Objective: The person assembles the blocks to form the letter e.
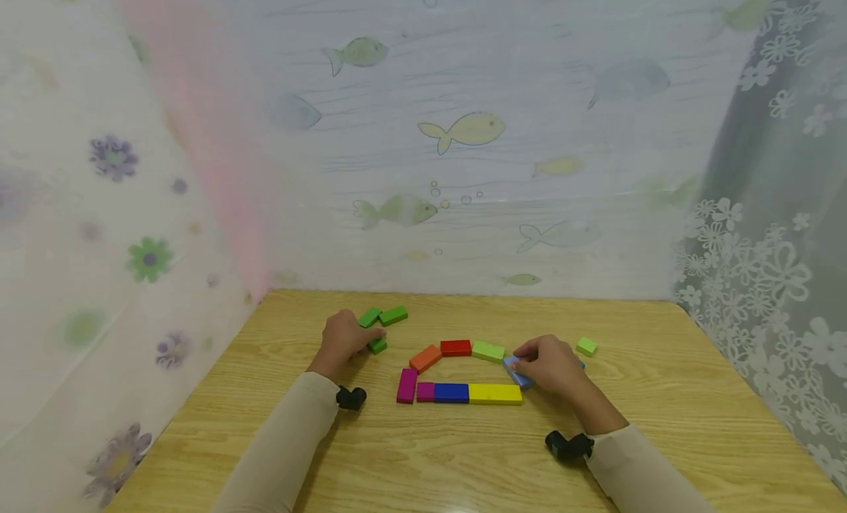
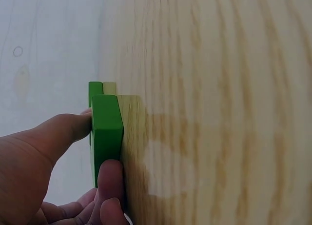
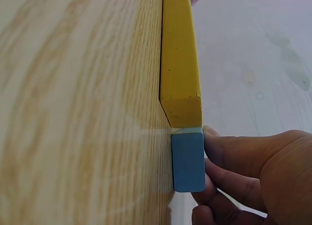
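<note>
At the left, my left hand [image 1: 344, 340] pinches a green block [image 1: 378, 346] between thumb and fingers; the left wrist view shows this green block [image 2: 107, 120] low against the tabletop. Two more green blocks [image 1: 393, 315] lie just beyond that hand. My right hand [image 1: 552, 366] grips a light blue block [image 1: 517, 373] lying slanted at the right of a block outline. In the right wrist view, the light blue block [image 3: 188, 161] stands close to the end of the yellow block [image 3: 180, 59]. Part of another blue piece [image 1: 582, 364] peeks out behind the right hand.
The outline has a magenta block [image 1: 406, 386], orange block [image 1: 426, 359], red block [image 1: 456, 348] and lime block [image 1: 488, 351]. A small magenta block [image 1: 426, 392], dark blue block [image 1: 451, 393] and yellow block [image 1: 495, 394] line its near side. Another lime block [image 1: 586, 346] lies far right.
</note>
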A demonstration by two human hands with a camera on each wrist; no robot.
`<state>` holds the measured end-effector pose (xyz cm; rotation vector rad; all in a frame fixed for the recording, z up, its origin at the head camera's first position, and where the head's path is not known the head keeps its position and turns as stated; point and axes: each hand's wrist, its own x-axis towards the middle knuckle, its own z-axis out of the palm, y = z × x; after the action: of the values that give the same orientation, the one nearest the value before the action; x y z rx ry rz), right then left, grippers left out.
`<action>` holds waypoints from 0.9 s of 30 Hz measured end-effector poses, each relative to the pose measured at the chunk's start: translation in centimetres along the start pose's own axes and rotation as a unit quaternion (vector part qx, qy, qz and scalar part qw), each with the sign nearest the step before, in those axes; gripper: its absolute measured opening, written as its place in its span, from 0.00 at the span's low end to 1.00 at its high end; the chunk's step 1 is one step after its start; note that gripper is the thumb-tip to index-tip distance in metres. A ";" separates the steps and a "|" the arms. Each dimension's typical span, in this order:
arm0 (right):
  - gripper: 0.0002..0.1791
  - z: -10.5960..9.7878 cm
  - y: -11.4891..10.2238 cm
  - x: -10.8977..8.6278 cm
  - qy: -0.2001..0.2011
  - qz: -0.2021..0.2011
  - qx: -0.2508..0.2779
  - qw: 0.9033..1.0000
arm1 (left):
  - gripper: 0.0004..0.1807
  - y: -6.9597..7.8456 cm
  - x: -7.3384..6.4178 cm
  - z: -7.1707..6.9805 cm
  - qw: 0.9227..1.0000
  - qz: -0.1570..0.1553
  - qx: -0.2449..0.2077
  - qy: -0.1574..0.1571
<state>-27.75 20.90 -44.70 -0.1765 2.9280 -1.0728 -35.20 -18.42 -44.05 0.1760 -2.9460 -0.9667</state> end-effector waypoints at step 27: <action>0.14 -0.1 0.1 0.0 0.001 0.006 0.002 1.000 | 0.25 0.3 -0.7 -0.9 1.000 -0.019 0.008 -0.005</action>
<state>-27.74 21.04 -44.69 -0.1571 2.9248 -1.0786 -34.43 -18.61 -43.14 0.2297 -2.9717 -0.9510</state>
